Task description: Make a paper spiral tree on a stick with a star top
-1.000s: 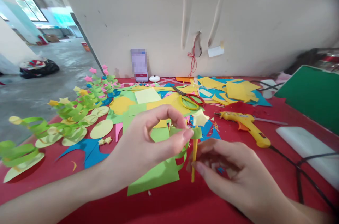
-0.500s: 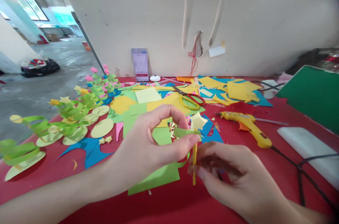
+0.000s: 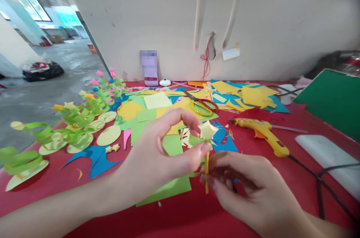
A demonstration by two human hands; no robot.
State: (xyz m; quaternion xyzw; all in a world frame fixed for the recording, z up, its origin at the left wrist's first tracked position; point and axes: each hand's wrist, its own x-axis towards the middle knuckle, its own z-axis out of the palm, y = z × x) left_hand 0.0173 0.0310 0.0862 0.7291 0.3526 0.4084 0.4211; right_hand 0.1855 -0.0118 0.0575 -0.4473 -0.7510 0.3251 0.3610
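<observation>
A pale yellow paper star point(image 3: 207, 130) tops a thin yellow paper stick point(image 3: 207, 185) standing upright in front of me. My right hand point(image 3: 247, 181) pinches the stick low down between thumb and fingers. At the star's left, my left hand point(image 3: 165, 151) curves its thumb and forefinger about a green paper strip point(image 3: 195, 141), which lies just below the star. The thumb tip covers where strip and stick meet. A further bit of green strip hangs behind the fingers.
Finished paper plants with green curls point(image 3: 78, 116) line the left edge. Scissors point(image 3: 201, 105) lie on coloured paper. A yellow glue gun point(image 3: 263, 133) and its cable are at the right. Pale paper ovals point(image 3: 108, 135), small stars point(image 3: 112, 148) and a phone point(image 3: 149, 67) stand around.
The star has tipped slightly left and down, closer to my left forefinger. Less of the green strip shows beneath it. Both hands keep nearly the same place.
</observation>
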